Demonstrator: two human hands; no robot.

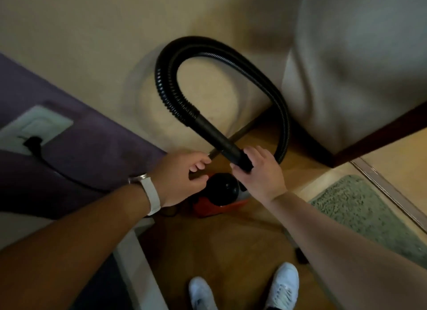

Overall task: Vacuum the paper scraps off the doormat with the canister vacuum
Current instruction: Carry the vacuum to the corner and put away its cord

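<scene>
Head view, looking down onto a red-and-black canister vacuum (219,199) on the wood floor (208,252). Just above the vacuum, right grip (261,173) wrapped round the rigid black cuff (219,138) of the corrugated hose (166,83) — looped up over the vacuum and back down behind that grip. Over the vacuum's left side, left grip (182,175), fingers loosely curled, nothing visible inside, white watch strap (151,195) at the wrist. Right of the vacuum, well apart, green shaggy doormat (369,217). Far left of the vacuum, wall socket (34,127) with black plug (33,142) in it. Below the vacuum, white trainers (284,284).
</scene>
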